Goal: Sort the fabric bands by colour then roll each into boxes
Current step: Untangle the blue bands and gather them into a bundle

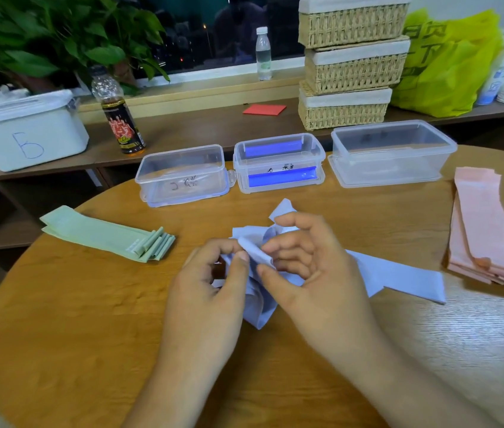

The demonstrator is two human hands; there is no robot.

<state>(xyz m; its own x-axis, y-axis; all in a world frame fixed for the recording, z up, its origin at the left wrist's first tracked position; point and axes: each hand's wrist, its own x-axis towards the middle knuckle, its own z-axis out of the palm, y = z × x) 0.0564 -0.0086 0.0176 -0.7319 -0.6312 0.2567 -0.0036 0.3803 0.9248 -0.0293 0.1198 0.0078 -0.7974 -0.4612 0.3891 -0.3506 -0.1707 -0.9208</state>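
Both forearms come in from the near edge, where the picture cuts them off. The left hand (210, 282) and the right hand (315, 273) meet over the middle of the round wooden tabletop (90, 319). Their fingers (287, 242) are curled, and the thumbs and fingertips of both pinch the small rolled end of a light blue band (399, 274) between them. The loose part lies crumpled under the hands and runs flat to the right. The hands hide so much of it that I cannot tell if it is one band or several.

The green bands (99, 233) lie flat at the left, with some ends rolled. The pink bands (485, 230) lie stacked at the right, close to the picture's edge.

Three clear boxes stand at the far side: the left box (182, 177), the middle box (278, 140) with two deep blue rolls (281, 177) inside, and the right box (389, 152). The handwriting on the boxes is too small to read.
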